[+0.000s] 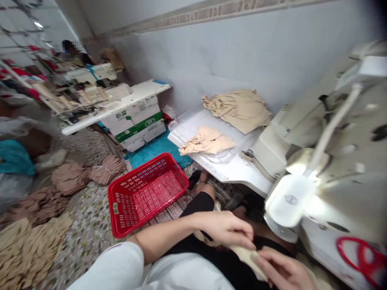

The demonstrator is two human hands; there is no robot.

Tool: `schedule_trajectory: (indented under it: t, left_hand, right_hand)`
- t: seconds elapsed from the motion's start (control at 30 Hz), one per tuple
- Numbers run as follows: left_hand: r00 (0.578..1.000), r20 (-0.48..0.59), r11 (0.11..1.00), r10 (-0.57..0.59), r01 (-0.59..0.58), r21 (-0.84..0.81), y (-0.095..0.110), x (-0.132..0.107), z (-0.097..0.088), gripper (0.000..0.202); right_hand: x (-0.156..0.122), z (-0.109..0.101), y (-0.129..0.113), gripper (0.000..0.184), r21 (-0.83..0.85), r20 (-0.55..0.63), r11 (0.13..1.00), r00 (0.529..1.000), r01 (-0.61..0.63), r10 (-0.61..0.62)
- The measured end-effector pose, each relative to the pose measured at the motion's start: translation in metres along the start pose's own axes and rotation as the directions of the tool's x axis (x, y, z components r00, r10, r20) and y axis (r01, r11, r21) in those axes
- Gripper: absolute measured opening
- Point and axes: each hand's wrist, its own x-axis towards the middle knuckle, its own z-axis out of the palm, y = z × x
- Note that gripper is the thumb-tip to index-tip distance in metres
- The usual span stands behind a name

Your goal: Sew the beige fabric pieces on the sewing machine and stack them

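Observation:
A strip of cream fabric lies across my lap, stretched between both hands. My left hand is closed, with thumb and fingers pinching the fabric's near end. At the lower right, my right hand pinches the same cloth a short way along. Part of the fabric hangs below my wrists and is hidden by my hands. Close to my right hand stands a white sewing machine with a lit lamp.
Beige cloth pieces and a smaller peach piece rest on the white table. A red plastic basket sits on the floor. Brown fabric bundles lie left. Red-handled scissors are right. A person sits far back.

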Motion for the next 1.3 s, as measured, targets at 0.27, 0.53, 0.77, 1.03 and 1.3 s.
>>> schedule_trajectory:
  t: [0.27, 0.53, 0.77, 1.03, 1.3]
  left_hand:
    - [0.963, -0.254, 0.989, -0.091, 0.057, -0.137, 0.008, -0.002, 0.001, 0.04]
    - [0.952, -0.251, 0.966, 0.175, -0.117, 0.231, 0.025, 0.009, -0.002, 0.024]
    - [0.942, -0.334, 0.996, 0.047, -0.02, 0.083, 0.029, 0.016, -0.002, 0.023]
    - [0.903, -0.403, 0.989, -0.148, 0.142, -0.044, 0.028, 0.029, -0.007, 0.032]
    - [0.829, -0.535, 0.973, -0.162, 0.224, 0.052, 0.045, 0.038, -0.006, 0.026]
  right_hand:
    - [-0.018, -0.007, -0.016, 0.039, 0.3, -0.314, 0.951, 0.935, -0.07, 0.167]
    - [-0.031, -0.008, -0.038, 0.028, 0.01, -0.517, 0.992, 0.85, 0.123, -0.1]
    - [-0.026, -0.015, -0.045, 0.023, -0.048, -0.611, 0.982, 0.772, 0.183, -0.174]
    - [-0.006, -0.025, -0.036, 0.031, 0.254, -0.621, 0.96, 0.781, 0.118, 0.068]
    - [0.001, -0.033, -0.03, 0.036, 0.38, -0.608, 0.917, 0.78, 0.121, 0.149]
